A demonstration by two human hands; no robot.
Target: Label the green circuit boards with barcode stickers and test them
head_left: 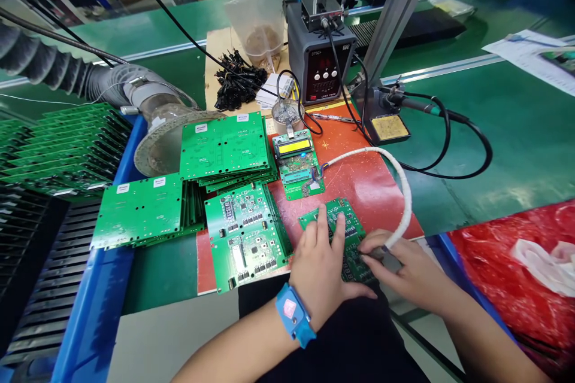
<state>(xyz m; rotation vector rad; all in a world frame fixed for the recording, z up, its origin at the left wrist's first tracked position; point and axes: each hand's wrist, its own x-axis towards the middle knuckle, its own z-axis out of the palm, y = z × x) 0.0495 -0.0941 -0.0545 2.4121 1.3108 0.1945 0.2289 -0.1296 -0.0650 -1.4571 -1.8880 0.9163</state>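
A green circuit board (332,215) lies at the front edge of the red mat (354,185). My left hand (318,257) rests on it with fingers spread, a blue strap round the wrist. My right hand (395,260) pinches a grey connector (385,258) against the board's right side; its tip is hidden. From that connector a white sleeved cable (406,191) curves up to a small board with a yellow display (294,146). Just left of my left hand sits a stack of boards with digit displays (245,236).
More green boards are stacked at the left (139,209) and behind (224,146), near a fume duct (157,131). A soldering station (321,60), an iron in its stand (390,125) and black cables stand behind. Blue bins flank the bench; the right one holds red plastic (503,263).
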